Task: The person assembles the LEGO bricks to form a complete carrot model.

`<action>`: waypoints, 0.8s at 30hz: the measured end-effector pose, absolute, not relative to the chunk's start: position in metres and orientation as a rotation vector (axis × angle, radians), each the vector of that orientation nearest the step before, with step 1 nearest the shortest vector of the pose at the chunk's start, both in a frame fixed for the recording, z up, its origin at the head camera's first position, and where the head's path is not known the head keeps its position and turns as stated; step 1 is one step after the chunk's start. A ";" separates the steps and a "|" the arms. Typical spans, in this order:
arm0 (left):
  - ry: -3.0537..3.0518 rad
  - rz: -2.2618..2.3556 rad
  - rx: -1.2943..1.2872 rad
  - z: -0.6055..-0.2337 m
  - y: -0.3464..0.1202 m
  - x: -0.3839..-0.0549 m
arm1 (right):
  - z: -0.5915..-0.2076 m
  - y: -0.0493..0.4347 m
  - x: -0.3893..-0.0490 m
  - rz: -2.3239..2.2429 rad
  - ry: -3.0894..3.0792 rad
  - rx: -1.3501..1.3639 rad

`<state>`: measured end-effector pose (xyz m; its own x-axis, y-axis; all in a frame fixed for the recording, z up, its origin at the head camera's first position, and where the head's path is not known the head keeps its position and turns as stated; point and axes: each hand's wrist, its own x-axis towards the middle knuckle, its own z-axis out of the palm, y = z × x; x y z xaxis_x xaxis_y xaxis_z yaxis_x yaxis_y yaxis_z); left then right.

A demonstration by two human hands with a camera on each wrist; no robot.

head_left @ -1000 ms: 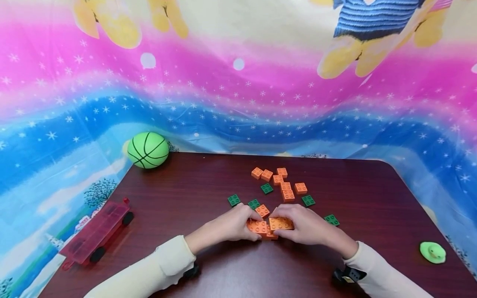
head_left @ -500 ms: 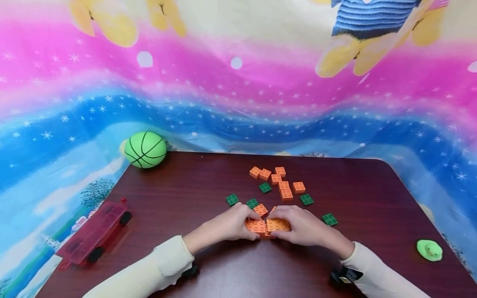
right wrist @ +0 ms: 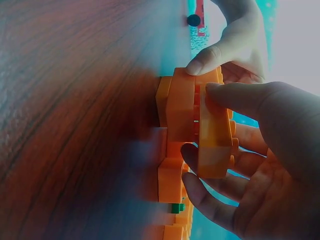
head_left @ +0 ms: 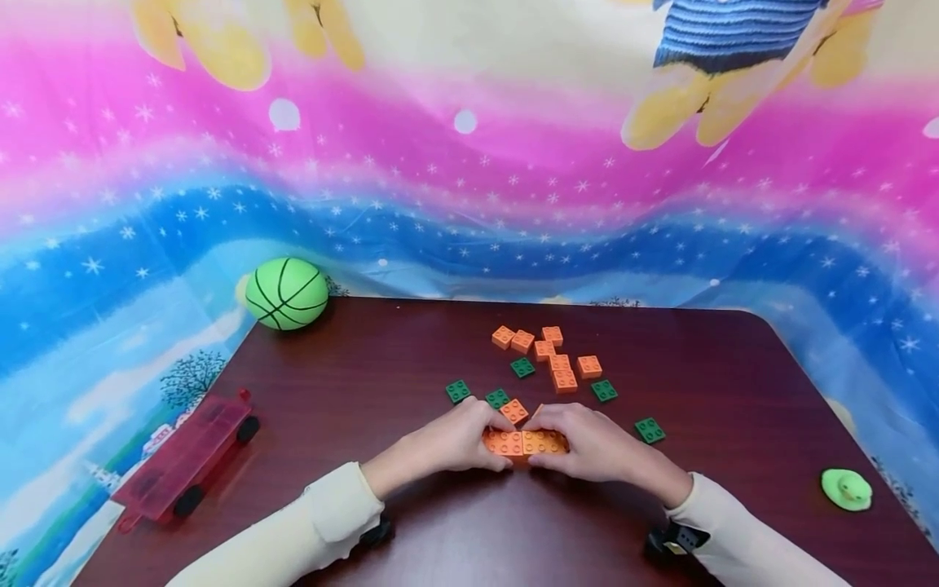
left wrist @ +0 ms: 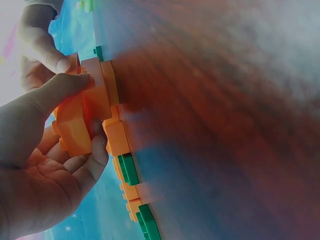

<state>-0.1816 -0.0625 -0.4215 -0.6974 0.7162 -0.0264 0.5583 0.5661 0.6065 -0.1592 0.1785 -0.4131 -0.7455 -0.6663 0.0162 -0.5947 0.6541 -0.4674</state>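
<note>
Near the front middle of the table, my left hand (head_left: 458, 440) grips a studded orange building brick (head_left: 503, 444) between thumb and fingers. My right hand (head_left: 594, 444) pinches a slightly yellower orange brick (head_left: 545, 443) by its sides. The two bricks stand end to end, their studded tops at about one level. Under them, in the right wrist view, another orange brick (right wrist: 180, 107) shows, with a thin gap and studs below the right-hand brick (right wrist: 215, 135). The left wrist view has the left thumb lying along the stack's side, over the lower orange brick (left wrist: 97, 92).
Just beyond the hands lie a loose orange brick (head_left: 514, 411) and flat green bricks (head_left: 497, 398). Several more orange bricks (head_left: 564, 380) are farther back. A green ball (head_left: 287, 293) stands back left, a red toy wagon (head_left: 183, 461) left, a green rubber duck (head_left: 847, 489) right.
My right hand has brought its brick down and left until its end meets the left brick. The lower orange brick, visible between them before, is now mostly covered. My left hand stays nearly still.
</note>
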 end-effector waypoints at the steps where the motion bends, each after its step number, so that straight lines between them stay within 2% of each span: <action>1: 2.532 0.837 1.056 -0.421 -0.063 -0.182 | -0.413 0.178 -0.160 -0.683 2.709 -1.042; 24: 2.543 0.835 1.038 -0.421 -0.063 -0.181 | -0.410 0.175 -0.157 -0.634 2.740 -1.014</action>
<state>-0.1811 -0.0632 -0.4209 -0.7067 0.7068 -0.0308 0.5511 0.5773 0.6025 -0.1570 0.1754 -0.4098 -0.7598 -0.6501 0.0046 -0.5859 0.6818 -0.4380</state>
